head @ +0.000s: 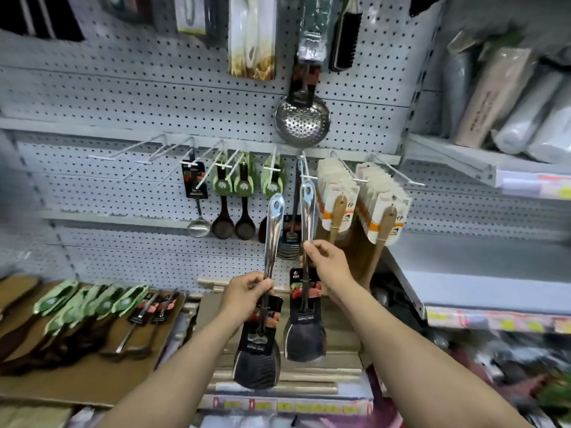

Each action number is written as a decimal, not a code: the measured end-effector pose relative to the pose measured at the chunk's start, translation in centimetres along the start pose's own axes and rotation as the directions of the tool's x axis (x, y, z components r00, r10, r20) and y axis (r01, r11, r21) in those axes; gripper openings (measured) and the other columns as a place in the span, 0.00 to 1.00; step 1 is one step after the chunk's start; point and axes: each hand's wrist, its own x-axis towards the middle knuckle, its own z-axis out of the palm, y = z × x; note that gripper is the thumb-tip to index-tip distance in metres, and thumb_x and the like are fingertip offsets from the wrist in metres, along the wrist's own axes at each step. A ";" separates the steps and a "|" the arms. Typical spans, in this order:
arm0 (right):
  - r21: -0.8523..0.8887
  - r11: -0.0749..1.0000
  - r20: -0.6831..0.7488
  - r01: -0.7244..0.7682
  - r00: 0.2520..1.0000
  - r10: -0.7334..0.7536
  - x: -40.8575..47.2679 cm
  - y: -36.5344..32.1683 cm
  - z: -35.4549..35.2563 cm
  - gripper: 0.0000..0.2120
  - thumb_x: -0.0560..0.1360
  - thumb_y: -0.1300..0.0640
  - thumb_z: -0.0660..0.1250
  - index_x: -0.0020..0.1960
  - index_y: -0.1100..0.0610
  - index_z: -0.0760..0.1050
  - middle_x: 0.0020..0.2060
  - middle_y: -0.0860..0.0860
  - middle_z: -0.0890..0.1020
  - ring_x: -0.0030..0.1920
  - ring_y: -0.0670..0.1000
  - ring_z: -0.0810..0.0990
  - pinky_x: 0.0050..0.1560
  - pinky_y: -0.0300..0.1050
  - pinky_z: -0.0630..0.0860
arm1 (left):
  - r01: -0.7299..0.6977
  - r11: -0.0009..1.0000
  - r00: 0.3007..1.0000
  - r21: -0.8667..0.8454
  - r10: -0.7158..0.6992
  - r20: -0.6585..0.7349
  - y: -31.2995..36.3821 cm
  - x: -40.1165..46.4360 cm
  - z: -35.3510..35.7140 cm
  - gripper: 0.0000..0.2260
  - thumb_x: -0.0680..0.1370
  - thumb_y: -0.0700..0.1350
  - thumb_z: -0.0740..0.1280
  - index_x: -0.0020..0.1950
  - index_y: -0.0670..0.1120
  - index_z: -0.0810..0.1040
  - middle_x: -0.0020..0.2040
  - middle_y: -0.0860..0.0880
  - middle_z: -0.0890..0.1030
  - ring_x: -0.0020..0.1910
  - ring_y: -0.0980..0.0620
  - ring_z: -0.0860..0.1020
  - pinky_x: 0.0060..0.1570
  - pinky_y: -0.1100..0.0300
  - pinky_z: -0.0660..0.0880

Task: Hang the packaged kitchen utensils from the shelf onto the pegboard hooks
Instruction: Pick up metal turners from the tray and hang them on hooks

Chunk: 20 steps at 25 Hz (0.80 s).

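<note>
Your left hand grips one packaged spatula by its steel handle, below the hooks. Your right hand pinches a second spatula, its hanging eye just under the tip of a pegboard hook. Three bare hooks stand open at left; card packs crowd the right.

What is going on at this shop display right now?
A person is stocking a grey pegboard. The left hand grips one steel-handled black spatula with a dark card label; the right hand pinches a second matching spatula, its hanging hole raised near a white hook. Neither is hung yet.
</note>
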 end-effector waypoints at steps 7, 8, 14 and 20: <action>0.048 0.999 0.011 0.025 1.000 -0.025 1.1 1.5 0.7 0.09 0.79 0.48 0.68 0.47 0.52 0.81 0.42 0.51 0.84 0.44 0.51 0.80 0.50 0.45 0.75 | 0.022 0.999 1.000 -0.038 -0.021 0.006 -1.4 2.3 0.4 0.07 0.77 0.47 0.70 0.41 0.47 0.83 0.41 0.51 0.85 0.43 0.51 0.83 0.41 0.61 0.76; 0.059 0.998 0.008 0.024 1.000 -0.024 1.1 1.9 0.9 0.09 0.78 0.47 0.68 0.48 0.52 0.82 0.43 0.53 0.85 0.46 0.55 0.82 0.53 0.48 0.77 | 0.028 0.999 1.000 -0.041 -0.028 0.010 -1.5 2.7 0.3 0.07 0.77 0.48 0.69 0.42 0.47 0.83 0.41 0.51 0.85 0.44 0.51 0.83 0.42 0.60 0.76; 0.113 0.993 -0.036 -0.017 0.999 0.021 4.0 1.6 2.3 0.09 0.79 0.50 0.68 0.50 0.55 0.82 0.43 0.56 0.86 0.44 0.52 0.83 0.54 0.52 0.79 | 0.012 0.998 0.999 -0.062 -0.010 0.038 -1.9 5.0 -0.3 0.06 0.77 0.47 0.69 0.41 0.48 0.83 0.41 0.50 0.85 0.44 0.50 0.83 0.51 0.52 0.80; 0.088 0.994 -0.081 -0.063 0.994 0.070 9.3 1.0 4.7 0.11 0.81 0.51 0.65 0.52 0.58 0.79 0.39 0.48 0.82 0.41 0.46 0.77 0.44 0.38 0.72 | -0.009 1.000 0.999 0.003 0.009 0.042 -2.6 8.3 -1.4 0.07 0.77 0.48 0.69 0.40 0.48 0.82 0.40 0.52 0.85 0.42 0.53 0.83 0.48 0.54 0.80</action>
